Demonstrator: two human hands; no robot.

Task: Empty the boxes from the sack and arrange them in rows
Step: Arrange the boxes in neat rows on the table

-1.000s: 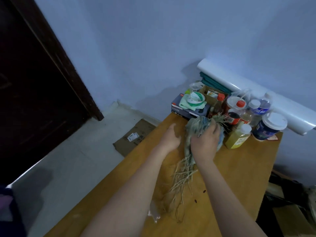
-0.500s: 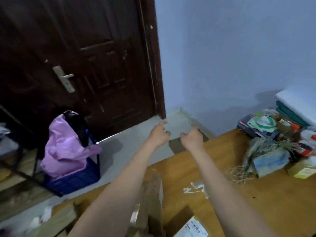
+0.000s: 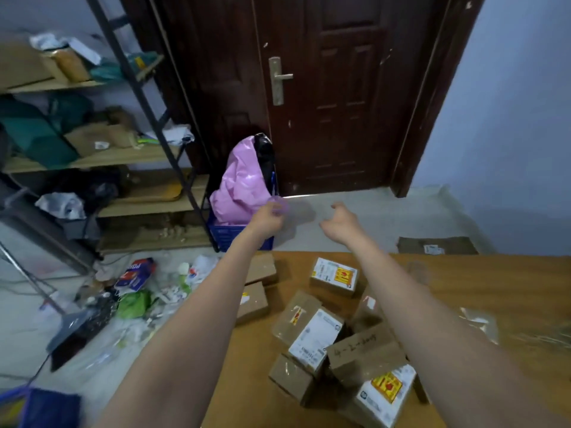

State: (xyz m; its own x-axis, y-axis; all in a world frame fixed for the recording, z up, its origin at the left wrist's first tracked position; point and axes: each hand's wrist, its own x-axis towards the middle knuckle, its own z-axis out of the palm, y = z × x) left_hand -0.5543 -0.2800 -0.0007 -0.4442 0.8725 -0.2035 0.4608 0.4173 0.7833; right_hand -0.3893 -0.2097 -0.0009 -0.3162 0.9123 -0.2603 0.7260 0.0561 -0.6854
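Both bare arms reach up the middle of the frame, past the far edge of the wooden counter (image 3: 509, 291). The left hand (image 3: 268, 218) has its fingers curled, and whether it holds anything cannot be told; the right hand (image 3: 341, 224) hangs loosely curled, holding nothing. The brown cardboard boxes (image 3: 312, 335) lie in a loose jumble on the counter, lower centre. A pink plastic bag (image 3: 239, 186) sits in a blue crate (image 3: 228, 234) by the dark wooden door (image 3: 340, 103).
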